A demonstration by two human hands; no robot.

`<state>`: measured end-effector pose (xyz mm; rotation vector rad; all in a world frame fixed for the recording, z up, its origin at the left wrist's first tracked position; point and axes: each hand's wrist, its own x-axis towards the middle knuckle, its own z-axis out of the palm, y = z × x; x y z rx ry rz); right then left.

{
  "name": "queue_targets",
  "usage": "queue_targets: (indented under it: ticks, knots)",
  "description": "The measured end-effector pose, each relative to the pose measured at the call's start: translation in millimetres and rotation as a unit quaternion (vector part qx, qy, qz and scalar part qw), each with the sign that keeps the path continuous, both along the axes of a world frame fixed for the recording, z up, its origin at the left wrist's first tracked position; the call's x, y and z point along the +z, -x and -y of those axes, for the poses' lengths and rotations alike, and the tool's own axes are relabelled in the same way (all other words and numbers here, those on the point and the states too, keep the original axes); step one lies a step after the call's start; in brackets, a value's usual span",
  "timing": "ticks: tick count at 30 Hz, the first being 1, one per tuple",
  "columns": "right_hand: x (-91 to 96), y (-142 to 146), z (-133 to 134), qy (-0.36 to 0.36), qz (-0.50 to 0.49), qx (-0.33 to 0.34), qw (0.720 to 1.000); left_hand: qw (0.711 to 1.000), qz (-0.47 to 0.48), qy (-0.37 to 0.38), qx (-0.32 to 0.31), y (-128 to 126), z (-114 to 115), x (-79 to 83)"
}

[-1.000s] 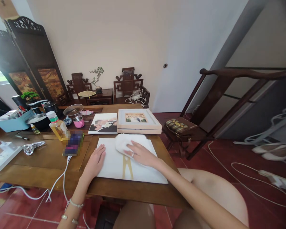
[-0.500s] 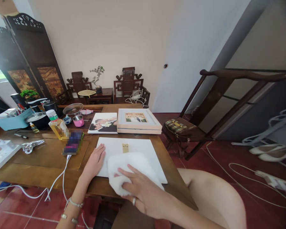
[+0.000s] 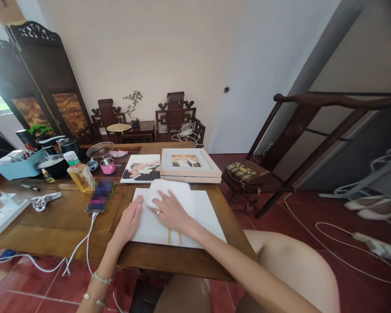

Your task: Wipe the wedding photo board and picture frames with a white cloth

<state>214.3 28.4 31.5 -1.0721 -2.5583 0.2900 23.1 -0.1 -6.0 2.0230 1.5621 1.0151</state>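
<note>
The work in hand is a wiping pass over the white panel, which lies flat on the tabletop at its near edge, just in front of the framed picture and the photo print. The right hand presses a folded white cloth onto the panel's far left corner. Its fingers are spread and laid flat over the cloth rather than clenched round it. The left hand rests palm down on the panel's left edge with its fingers stretched out and grasping nothing, and it seems to be pinning the panel in place. By the look of it this is the far end of a stroke. Any further stroke would call for steady downward pressure from the flat right hand, with the left holding firm so the panel does not slide towards the phone or off the near edge. Half a second ago the cloth and right hand were at the panel's near edge, partly overhanging the tabletop, and the top of the gold strip showed. Now they have moved up and left, and only the strip's lower end shows beneath the wrist. The left hand has kept its place throughout.
</note>
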Motion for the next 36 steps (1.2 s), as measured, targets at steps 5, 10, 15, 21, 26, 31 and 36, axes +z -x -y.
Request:
queue_targets:
  ticks: [5,10,15,21,26,31,36]
  knots:
    - [3.4,7.5,49.2,-0.010,0.018,0.158,0.987,0.996,0.082,-0.013,0.032,1.6,2.9,9.1]
    - [18.5,-20.9,78.4,0.051,0.034,0.204,0.977,0.999,0.048,-0.003,0.025,-0.3,3.2,6.0]
    - [22.9,-41.5,53.8,0.092,0.036,0.065,0.993,0.999,-0.038,0.001,-0.002,-2.3,0.7,-1.6]
    - [15.1,-15.7,-11.9,0.103,-0.022,-0.056,0.993,0.998,-0.063,0.001,-0.002,-4.2,1.7,1.1]
    - [21.2,30.3,-46.2,0.123,-0.055,-0.061,0.989,0.998,-0.068,-0.002,-0.006,-3.8,2.3,3.4]
    - [24.0,40.0,-55.7,0.142,-0.064,-0.063,0.986,0.998,-0.069,-0.001,-0.004,-3.8,1.7,4.0]
    - [18.8,-16.6,-52.3,0.146,-0.077,-0.089,0.982,0.997,-0.074,0.002,-0.002,-3.7,1.6,2.2]
